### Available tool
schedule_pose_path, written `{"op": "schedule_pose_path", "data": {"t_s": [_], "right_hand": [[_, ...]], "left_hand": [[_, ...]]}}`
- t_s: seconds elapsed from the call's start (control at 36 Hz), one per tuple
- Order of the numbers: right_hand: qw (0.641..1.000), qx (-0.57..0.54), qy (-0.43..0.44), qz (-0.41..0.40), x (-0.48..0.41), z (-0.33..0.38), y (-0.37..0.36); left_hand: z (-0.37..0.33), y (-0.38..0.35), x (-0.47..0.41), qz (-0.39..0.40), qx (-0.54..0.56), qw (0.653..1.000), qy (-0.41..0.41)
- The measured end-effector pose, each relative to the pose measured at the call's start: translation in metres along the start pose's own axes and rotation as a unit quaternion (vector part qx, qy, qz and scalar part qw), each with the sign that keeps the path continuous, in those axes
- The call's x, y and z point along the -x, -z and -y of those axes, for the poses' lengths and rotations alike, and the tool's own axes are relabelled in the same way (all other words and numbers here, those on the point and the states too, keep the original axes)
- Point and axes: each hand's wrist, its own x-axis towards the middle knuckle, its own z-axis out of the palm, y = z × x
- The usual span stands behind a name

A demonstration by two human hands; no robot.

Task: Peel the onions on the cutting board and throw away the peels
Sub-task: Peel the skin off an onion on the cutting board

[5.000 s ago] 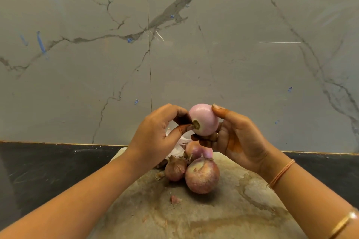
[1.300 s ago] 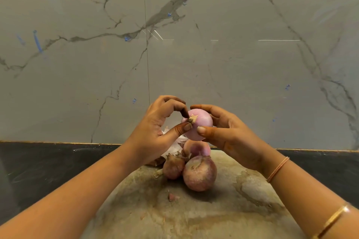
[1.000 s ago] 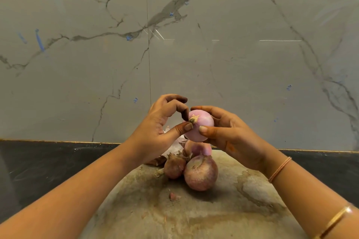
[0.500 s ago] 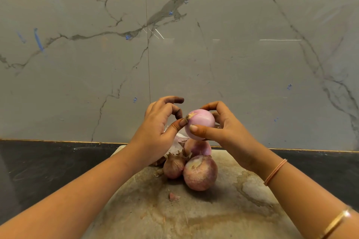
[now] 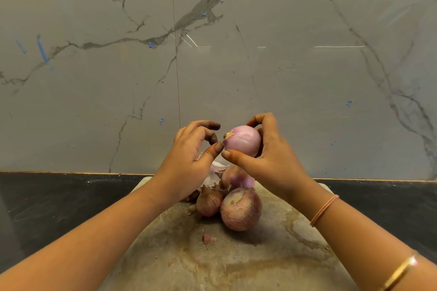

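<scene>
**Orientation.** The peeled onion (image 5: 242, 140) is held in the air above the far middle of the cutting board (image 5: 236, 267), over the onions that lie there. Its long axis runs roughly level, left to right. The dry tufted end points left and slightly up, toward the left hand (image 5: 189, 160).

**Hands.** The right hand (image 5: 272, 160) grips the peeled onion, with the fingers arched over the top and the thumb underneath. The left hand has its fingers curled and grips nothing I can see. Its thumb tip sits just beside the tufted end, and I cannot tell whether they touch.

**Change.** Five seconds ago the tufted end faced the camera. It has since been turned to the left. A second ago the left thumb and forefinger were closed at the tuft, and they have now come slightly off it.

**Board.** Three onions lie touching one another at the far middle:
- a large unpeeled onion (image 5: 241, 209) nearest me
- a small onion (image 5: 209, 201) at its left
- a partly peeled onion (image 5: 236, 177) behind

Loose peels (image 5: 212, 172) lie at the far left of the cluster. One peel scrap (image 5: 208, 238) lies apart, toward the near edge.

**Room.** Open, stained board runs from the cluster to the near edge. Dark counter (image 5: 59, 208) flanks both side edges, and the marble wall (image 5: 236, 66) rises just past the far edge.
</scene>
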Motion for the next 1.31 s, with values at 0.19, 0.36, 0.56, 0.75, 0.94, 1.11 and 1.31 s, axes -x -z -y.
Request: {"op": "schedule_pose_path", "data": {"t_s": [0.19, 0.36, 0.56, 0.75, 0.94, 1.11, 1.31], "right_hand": [[0.997, 0.066, 0.036, -0.021, 0.001, 0.0, 0.0], [0.995, 0.083, 0.049, -0.004, 0.002, 0.0, 0.001], [0.988, 0.14, 0.067, 0.003, 0.001, -0.002, 0.0], [0.971, 0.22, 0.097, 0.001, 0.001, -0.003, 0.0], [0.948, 0.294, 0.125, 0.001, 0.0, -0.006, 0.001], [0.982, 0.18, 0.055, -0.016, -0.005, -0.015, 0.014], [0.999, -0.012, -0.018, 0.037, -0.003, -0.015, 0.011]], "left_hand": [[-0.004, -0.001, 0.001, 0.015, 0.075, 0.995, 0.061], [-0.008, -0.001, 0.001, 0.017, 0.135, 0.985, 0.108], [-0.007, 0.0, 0.0, 0.012, 0.156, 0.977, 0.142], [-0.008, -0.001, 0.001, 0.016, 0.168, 0.976, 0.141], [-0.012, 0.002, 0.002, 0.025, 0.2, 0.972, 0.118], [-0.009, 0.01, -0.002, -0.028, 0.227, 0.968, 0.105], [0.006, 0.008, -0.001, -0.062, 0.025, 0.997, 0.024]]}}
